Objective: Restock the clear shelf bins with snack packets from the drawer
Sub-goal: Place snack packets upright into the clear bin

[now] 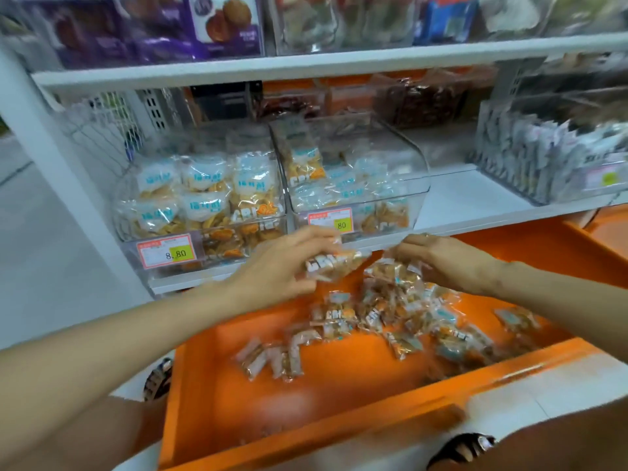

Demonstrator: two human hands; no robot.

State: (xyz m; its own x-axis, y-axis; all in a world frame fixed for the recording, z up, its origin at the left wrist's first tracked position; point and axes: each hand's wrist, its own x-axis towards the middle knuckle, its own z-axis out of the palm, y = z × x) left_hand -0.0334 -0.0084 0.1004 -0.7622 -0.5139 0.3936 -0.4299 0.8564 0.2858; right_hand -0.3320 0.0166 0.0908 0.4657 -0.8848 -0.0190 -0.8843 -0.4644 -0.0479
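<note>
I'm seeing the left clear plastic bin (204,263) sitting just beside the right clear plastic bin (421,175) on the white shelf board (458,198), beyond the near orange plastic drawer (190,385); small clear snack packets (390,321) are lying scattered in its far right half.

A white metal shelving unit (306,64) fills twelve o'clock, its white upright post (51,158) at ten; pale grey smooth floor (40,266) lies at nine.

"8.80" on a price tag (166,254); "CRI" on the held packet (331,265)
</note>
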